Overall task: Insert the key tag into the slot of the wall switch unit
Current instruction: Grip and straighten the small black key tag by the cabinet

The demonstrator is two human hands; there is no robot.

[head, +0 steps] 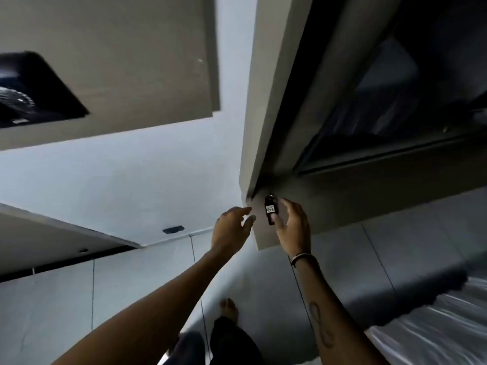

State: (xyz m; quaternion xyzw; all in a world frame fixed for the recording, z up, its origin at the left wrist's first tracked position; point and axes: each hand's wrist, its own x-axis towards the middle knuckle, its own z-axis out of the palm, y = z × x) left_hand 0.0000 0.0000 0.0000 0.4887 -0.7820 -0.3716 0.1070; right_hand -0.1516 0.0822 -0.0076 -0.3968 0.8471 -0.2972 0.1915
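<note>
A small black key tag (270,209) with a white label lies against the grey wall panel (316,206), just below a dark recess. My right hand (292,227) holds it, thumb on its lower end and fingers curved beside it on the right. Whether a wall switch unit sits behind the tag I cannot tell; it is too dark and small. My left hand (232,230) hovers with fingers apart just left of the panel's corner edge, touching nothing.
A small dark plate (173,229) sits low on the white wall to the left. A plastic-covered mattress (434,327) fills the lower right. A dark framed panel (31,90) hangs at upper left. My legs and a bare foot (229,308) stand on grey floor tiles.
</note>
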